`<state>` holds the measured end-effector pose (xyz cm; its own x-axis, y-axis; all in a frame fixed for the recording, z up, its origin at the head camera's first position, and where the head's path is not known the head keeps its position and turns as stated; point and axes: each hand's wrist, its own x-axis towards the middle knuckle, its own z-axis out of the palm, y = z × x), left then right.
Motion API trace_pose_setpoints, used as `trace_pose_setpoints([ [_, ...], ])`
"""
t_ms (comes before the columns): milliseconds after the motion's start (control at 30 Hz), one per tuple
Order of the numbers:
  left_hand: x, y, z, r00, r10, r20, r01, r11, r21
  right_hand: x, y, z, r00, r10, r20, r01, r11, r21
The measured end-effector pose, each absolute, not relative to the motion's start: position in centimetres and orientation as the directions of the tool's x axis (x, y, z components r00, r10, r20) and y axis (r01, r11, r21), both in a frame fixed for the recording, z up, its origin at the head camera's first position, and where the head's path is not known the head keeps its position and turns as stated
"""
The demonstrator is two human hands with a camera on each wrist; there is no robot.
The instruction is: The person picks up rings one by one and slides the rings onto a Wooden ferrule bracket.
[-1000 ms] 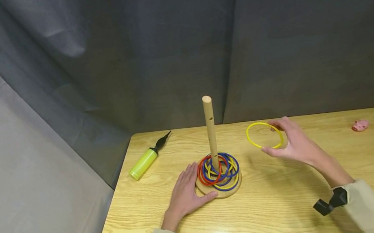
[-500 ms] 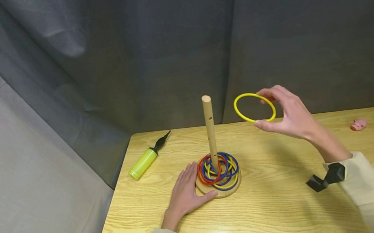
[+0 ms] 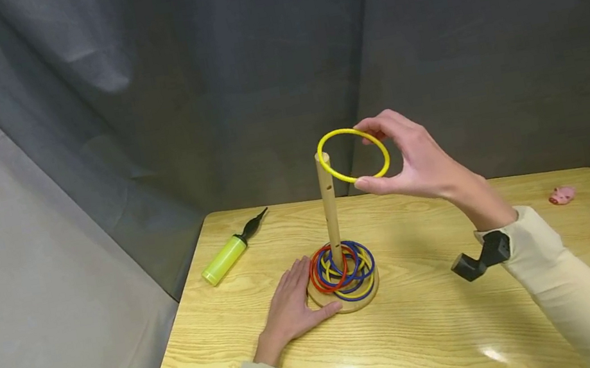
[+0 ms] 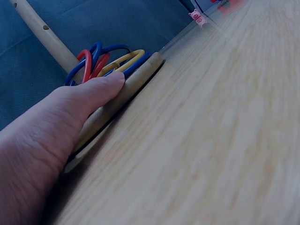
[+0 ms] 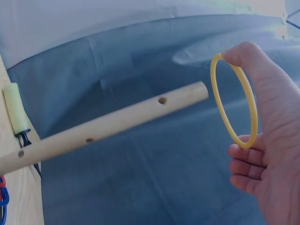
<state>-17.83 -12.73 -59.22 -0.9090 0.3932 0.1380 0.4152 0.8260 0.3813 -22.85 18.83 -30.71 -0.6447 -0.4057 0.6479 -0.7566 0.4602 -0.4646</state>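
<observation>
Pinching a yellow ring (image 3: 353, 154) between thumb and fingertips, the right hand (image 3: 413, 157) holds it in the air at the top of the wooden peg (image 3: 330, 204), the ring's near edge crossing the peg's tip in the head view; the left hand (image 3: 292, 308) lies flat on the table (image 3: 442, 328), fingers together against the peg's round base (image 3: 350, 302), where red, blue and yellow rings (image 3: 342, 269) are stacked. From the left wrist, the thumb (image 4: 93, 93) presses the base's rim (image 4: 136, 77). From the right wrist, the ring (image 5: 233, 96) hangs just beyond the peg's tip (image 5: 199, 90), not yet over it.
</observation>
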Motion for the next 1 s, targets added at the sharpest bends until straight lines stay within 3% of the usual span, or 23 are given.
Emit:
trace_pose_setpoints([
  [333,-17.7,-12.5,-59.1,-0.906,0.397,0.149,0.423,0.817,0.393,-23.2,16.9,-32.9,-0.643,-0.490,0.589,-0.764,0.464,-0.448],
  [733,-17.5,-12.6,-59.1,-0.906,0.398,0.147,0.423,0.819,0.388,-21.9,16.6,-40.1,-0.753,-0.509,0.417,-0.655,0.527,-0.541],
  [1000,-17.5,-12.6,-58.9,-0.911,0.388,0.136,0.409,0.820,0.400,-21.2,16.2,-45.9,-0.777,-0.503,0.379,-0.627,0.555,-0.547],
])
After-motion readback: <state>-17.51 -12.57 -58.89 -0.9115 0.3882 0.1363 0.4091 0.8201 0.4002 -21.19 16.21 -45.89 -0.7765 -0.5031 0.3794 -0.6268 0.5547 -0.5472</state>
